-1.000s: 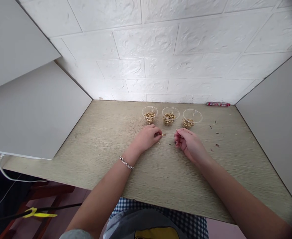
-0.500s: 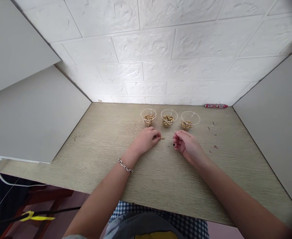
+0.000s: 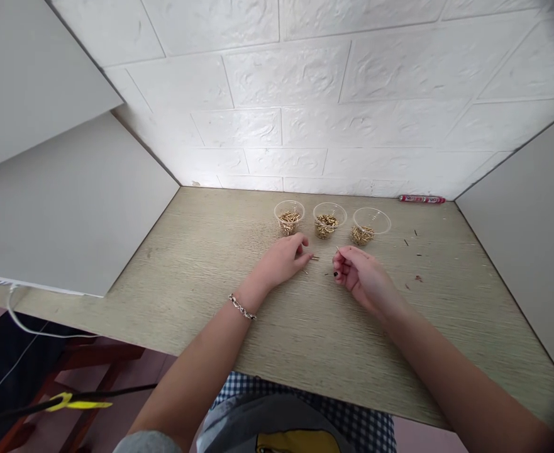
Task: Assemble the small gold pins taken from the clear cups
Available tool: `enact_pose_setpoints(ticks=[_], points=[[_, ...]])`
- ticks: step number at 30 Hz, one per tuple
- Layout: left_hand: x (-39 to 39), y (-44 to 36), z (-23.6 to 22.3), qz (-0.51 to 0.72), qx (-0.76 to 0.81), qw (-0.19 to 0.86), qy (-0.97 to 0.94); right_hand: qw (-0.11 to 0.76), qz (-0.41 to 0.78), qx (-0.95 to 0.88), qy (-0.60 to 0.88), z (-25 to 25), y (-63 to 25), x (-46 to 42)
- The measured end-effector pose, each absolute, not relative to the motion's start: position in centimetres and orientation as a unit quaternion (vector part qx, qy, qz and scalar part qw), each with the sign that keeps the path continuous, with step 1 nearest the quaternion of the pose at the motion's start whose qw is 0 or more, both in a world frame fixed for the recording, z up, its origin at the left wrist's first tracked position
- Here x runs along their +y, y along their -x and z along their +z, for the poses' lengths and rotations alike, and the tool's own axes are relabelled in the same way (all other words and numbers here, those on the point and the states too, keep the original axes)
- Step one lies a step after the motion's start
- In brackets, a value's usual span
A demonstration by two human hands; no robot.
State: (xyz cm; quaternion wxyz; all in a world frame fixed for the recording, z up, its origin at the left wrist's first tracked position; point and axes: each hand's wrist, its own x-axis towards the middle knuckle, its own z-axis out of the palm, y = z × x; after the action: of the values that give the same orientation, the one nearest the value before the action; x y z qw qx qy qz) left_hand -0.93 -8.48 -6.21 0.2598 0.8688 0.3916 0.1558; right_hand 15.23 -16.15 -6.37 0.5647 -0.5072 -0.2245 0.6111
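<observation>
My left hand (image 3: 281,261) rests low over the table with thumb and index finger apart. Its thumb tip is at a pair of small gold pins (image 3: 315,257) lying on the wood, and I cannot tell whether it touches them. Facing it, my right hand (image 3: 364,277) pinches a tiny thin pin (image 3: 337,248) that sticks up from the fingertips. Behind the hands stand three clear plastic cups: a left cup (image 3: 275,217), a middle cup (image 3: 314,218) and a right cup (image 3: 390,224). Each contains many small gold-coloured metal pieces.
Several small dark slivers (image 3: 405,242) lie on the wooden table (image 3: 201,251) to the right. A red marker pen (image 3: 422,199) lies against the white brick-patterned wall (image 3: 300,126). Grey panels flank the table, including the right panel (image 3: 536,239). A white cable (image 3: 26,327) hangs at left.
My left thumb and index finger have spread apart, with the index finger raised towards the left cup. My right hand keeps its pinch. The whole view has shifted slightly.
</observation>
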Motion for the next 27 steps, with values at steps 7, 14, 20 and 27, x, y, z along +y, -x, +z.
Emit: enact_pose_setpoints(ticks=[7, 14, 20, 27], points=[[-9.2, 2.0, -4.2, 0.282, 0.409, 0.344, -0.796, 0.592, 0.610, -0.213, 0.482, -5.7, -15.8, -16.3], [-11.5, -0.1, -4.4, 0.225, 0.308, 0.659, -0.648, 0.600, 0.638, -0.248, 0.415, -4.9, -15.1, -17.0], [-12.0, -0.8, -4.9, 0.242, 0.291, 0.707, -0.597, 0.604, 0.628, -0.277, 0.406, -4.9, -15.1, -16.9], [-12.0, -0.6, -4.7, 0.226, 0.359, 0.722, -0.546, 0.588, 0.635, -0.285, 0.413, -5.0, -15.1, -17.0]])
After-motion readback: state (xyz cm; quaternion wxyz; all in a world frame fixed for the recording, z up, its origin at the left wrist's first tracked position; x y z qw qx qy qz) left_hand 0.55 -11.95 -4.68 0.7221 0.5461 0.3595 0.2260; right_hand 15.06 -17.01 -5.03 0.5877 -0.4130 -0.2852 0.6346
